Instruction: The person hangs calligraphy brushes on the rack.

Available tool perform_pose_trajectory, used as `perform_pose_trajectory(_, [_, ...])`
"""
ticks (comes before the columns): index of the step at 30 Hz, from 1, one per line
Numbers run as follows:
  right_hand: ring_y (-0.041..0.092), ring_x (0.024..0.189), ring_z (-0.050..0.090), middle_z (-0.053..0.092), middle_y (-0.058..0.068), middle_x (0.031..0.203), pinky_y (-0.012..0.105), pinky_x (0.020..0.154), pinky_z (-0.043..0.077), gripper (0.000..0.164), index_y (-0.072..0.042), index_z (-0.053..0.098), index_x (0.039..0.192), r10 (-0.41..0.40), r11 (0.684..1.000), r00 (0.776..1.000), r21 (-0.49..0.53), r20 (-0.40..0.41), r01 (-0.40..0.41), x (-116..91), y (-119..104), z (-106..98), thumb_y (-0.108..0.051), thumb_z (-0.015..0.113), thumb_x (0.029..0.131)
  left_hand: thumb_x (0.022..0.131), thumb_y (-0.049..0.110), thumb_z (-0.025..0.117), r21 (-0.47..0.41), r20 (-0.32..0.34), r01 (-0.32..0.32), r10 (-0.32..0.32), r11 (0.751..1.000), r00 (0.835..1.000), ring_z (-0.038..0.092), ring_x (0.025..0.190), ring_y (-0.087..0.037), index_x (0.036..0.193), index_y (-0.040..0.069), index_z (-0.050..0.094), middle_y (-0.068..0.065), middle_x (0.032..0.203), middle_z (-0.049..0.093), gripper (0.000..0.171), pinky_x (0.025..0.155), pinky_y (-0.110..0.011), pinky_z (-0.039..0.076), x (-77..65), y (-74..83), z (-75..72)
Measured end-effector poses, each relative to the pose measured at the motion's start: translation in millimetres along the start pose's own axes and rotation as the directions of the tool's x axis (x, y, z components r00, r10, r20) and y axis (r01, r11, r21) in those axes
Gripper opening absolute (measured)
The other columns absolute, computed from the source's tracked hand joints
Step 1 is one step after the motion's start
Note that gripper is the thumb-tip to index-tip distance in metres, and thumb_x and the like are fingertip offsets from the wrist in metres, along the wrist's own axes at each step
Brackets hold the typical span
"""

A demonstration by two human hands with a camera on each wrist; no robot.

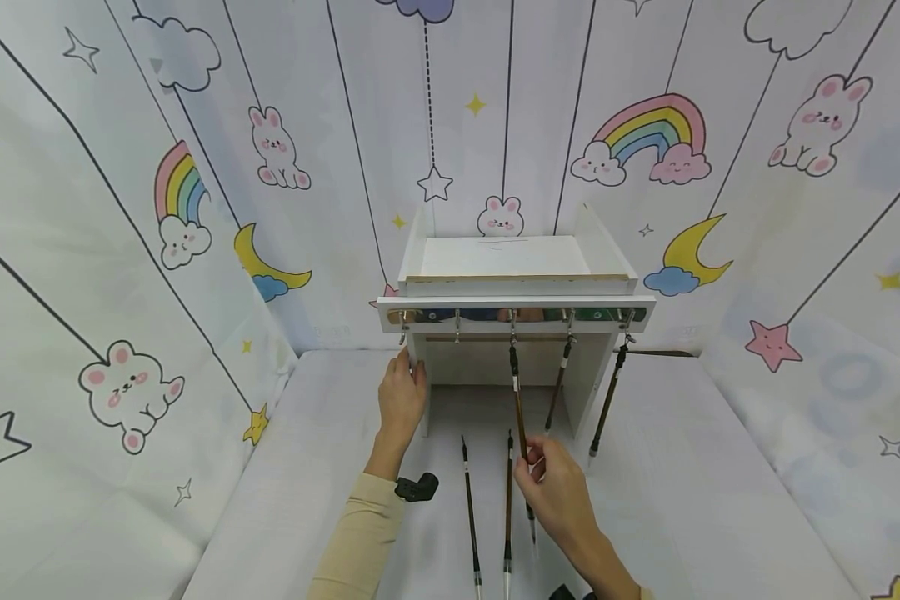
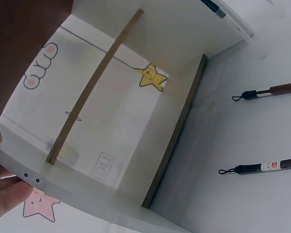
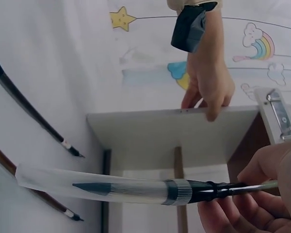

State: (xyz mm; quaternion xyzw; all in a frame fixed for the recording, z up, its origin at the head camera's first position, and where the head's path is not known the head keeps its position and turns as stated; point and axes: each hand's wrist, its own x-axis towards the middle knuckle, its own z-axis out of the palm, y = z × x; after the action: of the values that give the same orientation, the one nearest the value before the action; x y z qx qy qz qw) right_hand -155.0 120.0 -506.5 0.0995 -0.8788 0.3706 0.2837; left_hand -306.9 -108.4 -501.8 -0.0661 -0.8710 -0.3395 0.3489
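Presently, the right hand (image 1: 561, 492) pinches with its fingers the lower part of a writing brush (image 1: 520, 408), which hangs at the middle hook of the hook rail (image 1: 607, 302), on the front of a white rack (image 1: 525, 286). The long axis of this brush is nearly upright, but it tilts a little: its loop end points up to the rail, and its dark bristles (image 3: 94, 187), inside a clear sleeve (image 3: 43, 177), point down, toward the near edge of the counter (image 1: 270, 500).

The left hand (image 1: 402, 396) grips the front edge of the rack's left side panel (image 3: 150, 128), with the thumb on the inner face and the other fingers outside.

To the right, a second brush (image 1: 558, 387) and a third brush (image 1: 607, 400) hang with the loops up. Between the rack and the near edge of the counter lie a left brush (image 1: 470, 504) and a right brush (image 1: 508, 500), almost parallel, loop ends toward the rack. The left one carries a white label (image 2: 270, 166) with a red mark; its writing is too small to be read.
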Motion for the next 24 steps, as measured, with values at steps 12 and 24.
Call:
perform_pose_trajectory(12, [0.009, 0.068, 0.059, 0.062, 0.003, 0.084, 0.019, 0.055, 0.049, 0.027, 0.002, 0.066, 0.106, 0.015, 0.998, 1.000, -0.060, 0.012, -0.014, 3.2, 14.8, 14.6, -0.002, 0.076, 0.081, 0.098, 0.010, 0.060, 0.006, 0.015, -0.001, 0.001, 1.000, 1.000, 0.070, 0.077, -0.038, 0.126, -0.009, 0.058, -0.026, 0.095, 0.067, 0.034, 0.060, -0.049, 0.057, -0.1, 0.1, -0.6])
perform_pose_trajectory(24, [0.014, 0.073, 0.064, 0.066, 0.010, 0.088, 0.020, 0.055, 0.050, 0.024, 0.003, 0.065, 0.103, -0.001, 0.998, 1.000, -0.064, 0.018, 0.002, 13.5, 30.6, 27.9, -0.001, 0.076, 0.083, 0.097, 0.009, 0.060, 0.007, -0.006, -0.027, 0.027, 1.000, 1.000, 0.070, 0.074, -0.036, 0.125, -0.010, 0.058, -0.026, 0.093, 0.067, 0.034, 0.057, -0.047, 0.056, -0.5, -0.3, -0.9])
